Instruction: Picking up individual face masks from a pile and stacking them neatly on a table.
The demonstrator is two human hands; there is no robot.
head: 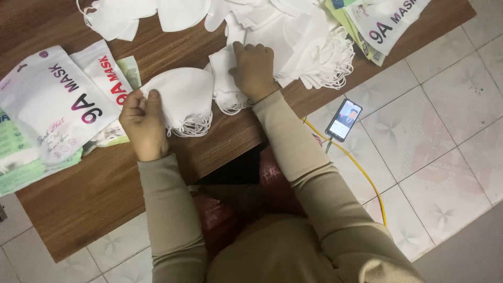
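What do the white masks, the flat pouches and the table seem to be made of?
White masks: soft matte fabric, likely non-woven; they fold and bunch, with thin ear loops.
Flat pouches: glossy plastic film, judging by sheen and creases.
Table: brown wood or wood-look laminate; grain streaks show.

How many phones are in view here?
1. A phone lies on the tiled floor right of the wooden table, screen lit, a yellow cable beside it. Others could be hidden under the mask piles.

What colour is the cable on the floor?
Yellow; the cable shows in the head view, beside the phone.
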